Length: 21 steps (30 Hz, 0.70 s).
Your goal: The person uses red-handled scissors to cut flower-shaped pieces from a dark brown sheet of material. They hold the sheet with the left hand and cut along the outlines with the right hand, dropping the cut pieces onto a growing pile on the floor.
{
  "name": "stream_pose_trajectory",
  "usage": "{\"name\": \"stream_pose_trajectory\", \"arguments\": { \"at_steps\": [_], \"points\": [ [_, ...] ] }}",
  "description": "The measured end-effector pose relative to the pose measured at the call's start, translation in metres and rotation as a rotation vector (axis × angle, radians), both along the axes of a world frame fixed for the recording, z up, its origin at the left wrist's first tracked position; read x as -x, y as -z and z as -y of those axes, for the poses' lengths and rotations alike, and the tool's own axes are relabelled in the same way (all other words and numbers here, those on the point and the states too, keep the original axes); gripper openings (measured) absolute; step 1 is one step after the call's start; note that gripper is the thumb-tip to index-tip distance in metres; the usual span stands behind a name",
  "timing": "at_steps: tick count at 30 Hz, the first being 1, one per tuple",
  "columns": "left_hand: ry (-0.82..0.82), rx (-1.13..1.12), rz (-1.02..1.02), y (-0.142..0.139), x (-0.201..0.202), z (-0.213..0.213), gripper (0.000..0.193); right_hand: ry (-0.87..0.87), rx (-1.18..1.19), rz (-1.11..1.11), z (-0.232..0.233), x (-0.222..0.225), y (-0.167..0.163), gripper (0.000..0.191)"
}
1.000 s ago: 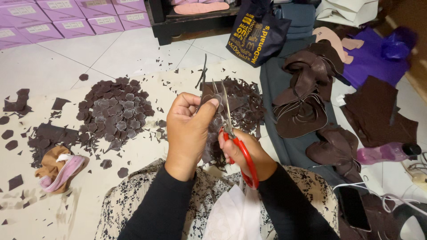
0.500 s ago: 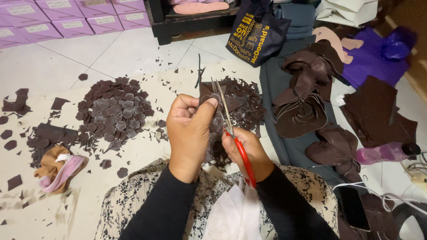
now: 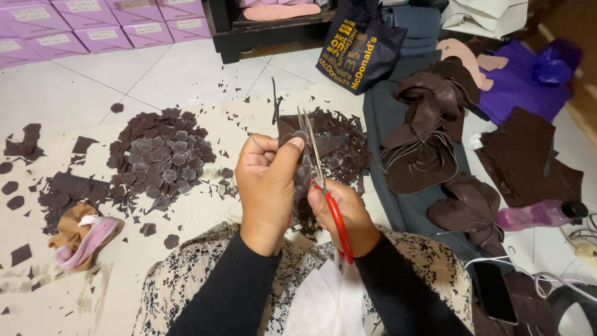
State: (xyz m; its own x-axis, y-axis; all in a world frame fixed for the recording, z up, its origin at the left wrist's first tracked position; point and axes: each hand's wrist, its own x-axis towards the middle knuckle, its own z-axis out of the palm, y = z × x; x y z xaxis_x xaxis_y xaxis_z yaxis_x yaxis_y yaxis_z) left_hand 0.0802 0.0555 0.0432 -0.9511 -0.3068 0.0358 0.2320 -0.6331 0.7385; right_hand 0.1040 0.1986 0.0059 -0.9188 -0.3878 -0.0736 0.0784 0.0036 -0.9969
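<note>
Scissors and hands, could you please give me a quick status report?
Left hand pinching small dark brown piece. Right hand gripping red-handled scissors, blades at the piece. Scrap pile behind, nothing blocking.

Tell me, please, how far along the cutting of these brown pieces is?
Done: a pile of cut shapes lies on the floor to the left. In hand: the left hand holds a brown piece while the right hand works the scissors on it. Left: uncut brown sheets at right.

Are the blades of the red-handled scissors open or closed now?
Slightly open: the scissors in the right hand show two blade tips parted near the brown piece.
</note>
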Motion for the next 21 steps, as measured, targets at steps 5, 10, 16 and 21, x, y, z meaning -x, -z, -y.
{"name": "stream_pose_trajectory", "arguments": {
  "at_steps": [5, 10, 16, 21],
  "points": [
    [0.017, 0.03, 0.013, 0.0, -0.001, 0.001, 0.018, -0.116, 0.067, -0.06, -0.006, 0.003, -0.002, 0.053],
    [0.03, 0.103, -0.007, -0.002, -0.001, 0.001, 0.017, -0.099, 0.084, -0.053, -0.008, 0.002, -0.001, 0.057],
    [0.029, 0.071, 0.012, -0.004, -0.003, 0.0, 0.017, -0.026, 0.124, 0.024, -0.003, 0.001, 0.004, 0.054],
    [0.031, 0.089, 0.037, -0.001, 0.0, 0.006, 0.016, 0.002, 0.12, 0.064, 0.002, 0.003, 0.006, 0.047]
  ]
}}
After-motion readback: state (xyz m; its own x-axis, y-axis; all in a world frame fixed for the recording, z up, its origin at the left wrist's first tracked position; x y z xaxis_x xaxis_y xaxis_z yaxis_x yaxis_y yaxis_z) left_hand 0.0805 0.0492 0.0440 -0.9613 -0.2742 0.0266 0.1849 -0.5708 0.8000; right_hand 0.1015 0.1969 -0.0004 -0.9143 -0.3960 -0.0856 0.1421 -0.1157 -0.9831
